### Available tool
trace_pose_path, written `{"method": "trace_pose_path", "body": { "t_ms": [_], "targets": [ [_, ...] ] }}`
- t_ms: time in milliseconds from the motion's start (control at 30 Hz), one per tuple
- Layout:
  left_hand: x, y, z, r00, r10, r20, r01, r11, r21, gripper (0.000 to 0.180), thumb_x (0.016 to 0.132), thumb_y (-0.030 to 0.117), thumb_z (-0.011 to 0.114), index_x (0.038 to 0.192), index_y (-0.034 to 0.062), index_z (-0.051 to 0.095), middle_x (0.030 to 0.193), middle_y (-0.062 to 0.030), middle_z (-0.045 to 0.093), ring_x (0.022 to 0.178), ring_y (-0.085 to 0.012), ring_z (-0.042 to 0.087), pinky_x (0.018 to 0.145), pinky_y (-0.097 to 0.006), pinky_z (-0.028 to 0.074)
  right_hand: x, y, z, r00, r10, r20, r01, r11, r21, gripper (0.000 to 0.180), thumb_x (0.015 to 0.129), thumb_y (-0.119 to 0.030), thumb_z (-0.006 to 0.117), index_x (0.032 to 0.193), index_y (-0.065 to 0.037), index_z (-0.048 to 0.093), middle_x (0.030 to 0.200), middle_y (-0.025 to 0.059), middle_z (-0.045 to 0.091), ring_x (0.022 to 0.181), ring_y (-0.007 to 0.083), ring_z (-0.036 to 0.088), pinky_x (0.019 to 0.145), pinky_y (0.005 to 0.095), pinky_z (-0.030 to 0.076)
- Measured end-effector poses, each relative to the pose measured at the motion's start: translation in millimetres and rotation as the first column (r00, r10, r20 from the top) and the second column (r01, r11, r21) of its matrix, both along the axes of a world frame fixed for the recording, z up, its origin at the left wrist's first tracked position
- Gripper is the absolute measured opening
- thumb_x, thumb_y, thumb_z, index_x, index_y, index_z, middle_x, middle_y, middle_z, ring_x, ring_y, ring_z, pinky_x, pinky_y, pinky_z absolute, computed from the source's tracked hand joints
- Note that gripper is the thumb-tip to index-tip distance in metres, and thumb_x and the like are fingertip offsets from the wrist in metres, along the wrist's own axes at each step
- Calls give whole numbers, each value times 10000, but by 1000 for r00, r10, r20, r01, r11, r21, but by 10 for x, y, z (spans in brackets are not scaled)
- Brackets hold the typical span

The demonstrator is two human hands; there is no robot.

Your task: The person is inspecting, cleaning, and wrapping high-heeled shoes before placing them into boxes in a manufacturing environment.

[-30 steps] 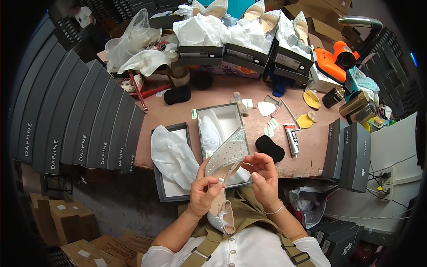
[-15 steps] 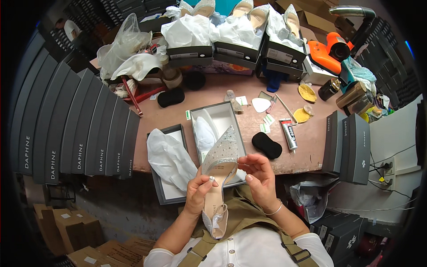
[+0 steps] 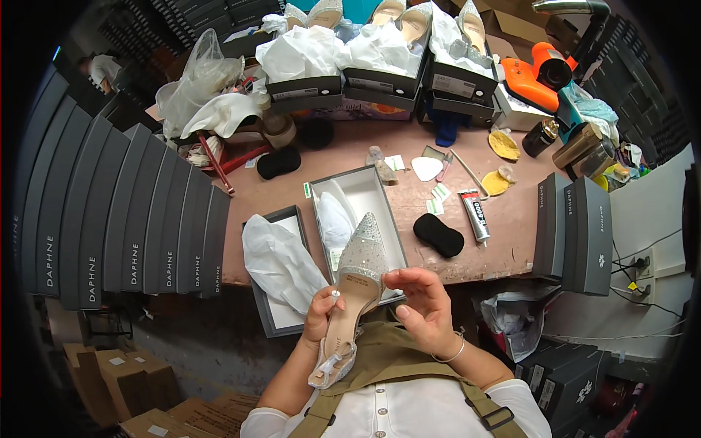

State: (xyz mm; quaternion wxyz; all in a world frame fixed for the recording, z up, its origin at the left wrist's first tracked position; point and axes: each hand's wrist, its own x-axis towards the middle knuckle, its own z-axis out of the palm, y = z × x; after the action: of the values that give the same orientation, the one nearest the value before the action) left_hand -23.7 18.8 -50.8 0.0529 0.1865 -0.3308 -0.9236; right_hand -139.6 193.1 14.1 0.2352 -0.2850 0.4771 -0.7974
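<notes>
My left hand (image 3: pixel 317 318) grips a glittery silver pointed shoe (image 3: pixel 363 255) by its middle, over my lap. Its toe points away from me and its beige insole faces up; a bow or strap sits at the heel end. A small white piece (image 3: pixel 336 294) shows at my left fingertips, too small to name. My right hand (image 3: pixel 426 312) is open, its fingers curved beside the shoe's right edge. Just beyond the shoe lies an open grey shoebox (image 3: pixel 392 237) with a white wrapped bundle (image 3: pixel 335 220) inside. White tissue paper (image 3: pixel 280 255) rests in another grey box part (image 3: pixel 273 321) alongside.
Grey shoeboxes (image 3: pixel 109 204) stand in a row at the left, with two more (image 3: pixel 586 233) at the right. A glue tube (image 3: pixel 475 217) and a black sponge-like pad (image 3: pixel 438 235) lie on the table. Boxes of shoes (image 3: pixel 383 82) and an orange tool (image 3: pixel 527 86) stand behind.
The shoe has turned in my left hand, its heel end swinging left. My right hand has shifted slightly left and down beside it. The view has moved a little.
</notes>
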Motion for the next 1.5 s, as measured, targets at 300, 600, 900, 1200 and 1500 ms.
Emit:
{"method": "trace_pose_path", "body": {
  "t_ms": [300, 600, 900, 1200, 1500],
  "targets": [
    [-72, 126, 99, 995, 96, 12, -97, 986, 134, 327, 874, 358, 573, 753, 70, 475, 784, -116, 606, 721, -196, 602, 668, -303, 524, 16, -16, 10, 998, 30, 52, -28, 999, -22, 482, 853, 3, 571, 1295, 24, 378, 1240, 154, 517, 1164, 227, 503, 1032, 371, 365],
    [26, -39, -23, 1000, 15, -18, -14, 1000, 22, 225, 838, 252, 569, 779, 35, 553, 752, -82, 618, 608, -122, 578, 517, -217, 462, -32, 42, -84, 981, -51, 189, 63, 996, -56, 432, 865, -6, 551, 1271, 2, 405, 1211, 128, 535, 1123, 220, 539, 1002, 371, 407],
    [-39, 62, 251, 997, 32, 68, -24, 992, -121, 217, 825, 246, 568, 768, 36, 571, 668, -32, 576, 563, -102, 536, 516, -209, 429, -59, 76, -115, 978, -96, 187, 103, 994, -31, 421, 863, -7, 547, 1261, 6, 410, 1197, 132, 537, 1119, 225, 542, 998, 375, 412],
    [-65, 58, 280, 999, -8, -38, -8, 910, -414, 175, 803, 161, 596, 808, -1, 662, 1350, -182, 385, 1212, -200, 433, 960, -289, 363, -72, 66, -149, 973, -113, 202, 115, 993, 3, 419, 867, -10, 544, 1262, 8, 406, 1193, 131, 534, 1114, 226, 539, 997, 375, 410],
    [-66, 109, 291, 998, 24, -50, -44, 889, -456, 181, 807, 165, 606, 804, -6, 665, 1391, -208, 347, 1260, -224, 402, 1003, -303, 321, -72, 49, -158, 975, -117, 189, 115, 993, 22, 419, 866, -11, 547, 1260, 12, 407, 1196, 133, 535, 1115, 225, 540, 1001, 372, 405]
  ]
}}
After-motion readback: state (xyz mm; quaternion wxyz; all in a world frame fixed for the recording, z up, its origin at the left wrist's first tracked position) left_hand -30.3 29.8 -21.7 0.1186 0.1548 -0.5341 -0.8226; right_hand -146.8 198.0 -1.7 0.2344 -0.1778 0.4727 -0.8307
